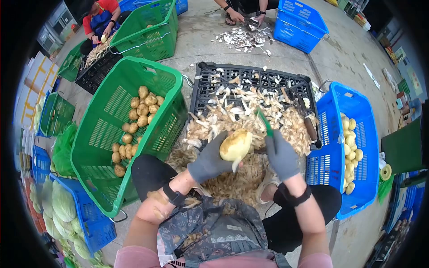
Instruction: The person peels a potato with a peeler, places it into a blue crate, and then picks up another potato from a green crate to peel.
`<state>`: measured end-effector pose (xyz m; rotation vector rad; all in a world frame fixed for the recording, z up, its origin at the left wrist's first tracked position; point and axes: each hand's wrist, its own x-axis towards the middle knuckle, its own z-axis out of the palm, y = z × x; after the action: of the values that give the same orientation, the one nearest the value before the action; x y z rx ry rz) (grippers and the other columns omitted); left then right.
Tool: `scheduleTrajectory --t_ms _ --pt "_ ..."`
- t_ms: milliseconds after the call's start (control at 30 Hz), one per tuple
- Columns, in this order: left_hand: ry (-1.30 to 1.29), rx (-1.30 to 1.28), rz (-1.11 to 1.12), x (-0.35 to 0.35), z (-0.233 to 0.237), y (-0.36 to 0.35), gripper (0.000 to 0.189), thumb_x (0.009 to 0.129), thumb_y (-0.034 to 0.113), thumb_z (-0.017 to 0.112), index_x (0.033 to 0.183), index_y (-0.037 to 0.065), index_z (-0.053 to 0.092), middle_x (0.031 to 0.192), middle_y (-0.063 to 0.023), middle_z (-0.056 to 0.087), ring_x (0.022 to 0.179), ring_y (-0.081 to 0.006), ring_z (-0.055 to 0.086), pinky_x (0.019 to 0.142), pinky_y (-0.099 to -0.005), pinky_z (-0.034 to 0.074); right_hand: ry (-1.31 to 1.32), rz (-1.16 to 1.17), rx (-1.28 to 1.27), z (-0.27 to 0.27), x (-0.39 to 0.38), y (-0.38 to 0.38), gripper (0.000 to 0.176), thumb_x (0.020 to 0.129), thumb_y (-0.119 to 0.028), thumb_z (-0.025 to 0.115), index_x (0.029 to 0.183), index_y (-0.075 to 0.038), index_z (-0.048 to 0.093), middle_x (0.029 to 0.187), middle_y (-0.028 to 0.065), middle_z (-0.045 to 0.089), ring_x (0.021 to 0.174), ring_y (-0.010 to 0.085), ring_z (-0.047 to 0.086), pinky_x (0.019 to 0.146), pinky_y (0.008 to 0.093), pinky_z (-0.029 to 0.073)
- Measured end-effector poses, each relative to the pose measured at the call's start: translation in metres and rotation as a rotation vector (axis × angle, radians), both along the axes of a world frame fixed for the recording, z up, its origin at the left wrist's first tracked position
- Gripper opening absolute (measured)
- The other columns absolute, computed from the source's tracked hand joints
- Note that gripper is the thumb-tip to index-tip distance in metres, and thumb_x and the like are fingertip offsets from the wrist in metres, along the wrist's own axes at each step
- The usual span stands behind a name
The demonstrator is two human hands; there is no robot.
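Note:
My left hand (pixel 209 160), in a grey glove, is closed round a partly peeled potato (pixel 236 145). Pale flesh shows over most of it, with brown skin left at the upper left and a strip of peel hanging from its lower end. Just right of the potato, my gloved right hand (pixel 281 154) grips a green-handled peeler (pixel 264 121), whose tip points up and to the left. Both hands are above a heap of peelings (pixel 237 178) on the floor. Beyond them, more peelings cover an upturned black crate (pixel 207 80), where a brown-handled knife (pixel 308 123) lies at the right.
To my left stands a green crate (pixel 96 178) with unpeeled potatoes (pixel 144 107). A blue crate (pixel 368 174) at my right holds peeled potatoes (pixel 350 147). Cabbages (pixel 65 205) sit in another blue crate at lower left. Two people work farther back, near a blue crate (pixel 300 27).

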<state>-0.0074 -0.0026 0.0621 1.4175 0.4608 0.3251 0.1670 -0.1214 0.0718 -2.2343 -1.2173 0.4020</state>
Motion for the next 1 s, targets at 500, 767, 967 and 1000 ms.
scheduleTrajectory --t_ms 500,767,967,1000 --pt "-0.001 0.561 0.084 -0.004 -0.010 -0.001 0.075 0.063 0.006 0.077 0.125 0.002 0.035 0.113 -0.0095 0.054 0.102 -0.0169 0.055 0.086 -0.0292 0.045 -0.115 0.202 0.093 0.010 0.003 -0.009 0.014 0.087 -0.020 0.053 0.090 -0.007 0.050 0.064 0.0162 0.056 0.056 0.0338 0.057 0.048 0.0421 0.042" --pt "0.106 0.657 0.177 0.001 0.001 -0.003 0.070 0.063 0.010 0.075 0.122 0.002 0.039 0.103 -0.0147 0.056 0.095 -0.0260 0.058 0.080 -0.0324 0.046 -0.317 0.366 0.225 0.011 -0.035 -0.019 0.023 0.083 -0.018 0.057 0.101 -0.005 0.053 0.073 0.0126 0.059 0.061 0.0298 0.060 0.050 0.0387 0.047" --pt "0.062 0.726 0.248 0.003 -0.001 -0.004 0.066 0.063 0.011 0.074 0.119 0.002 0.040 0.099 -0.0168 0.055 0.089 -0.0323 0.058 0.075 -0.0360 0.048 -0.302 0.149 0.056 0.014 -0.015 -0.012 0.024 0.083 -0.019 0.057 0.102 -0.007 0.052 0.079 0.0127 0.059 0.065 0.0289 0.060 0.052 0.0384 0.047" --pt "0.073 0.705 0.266 0.004 -0.003 -0.006 0.066 0.063 0.011 0.074 0.119 0.002 0.040 0.100 -0.0171 0.055 0.089 -0.0325 0.058 0.075 -0.0361 0.047 -0.334 0.268 0.286 0.016 -0.021 -0.014 0.023 0.083 -0.019 0.056 0.102 -0.007 0.052 0.076 0.0129 0.059 0.063 0.0295 0.060 0.051 0.0383 0.047"
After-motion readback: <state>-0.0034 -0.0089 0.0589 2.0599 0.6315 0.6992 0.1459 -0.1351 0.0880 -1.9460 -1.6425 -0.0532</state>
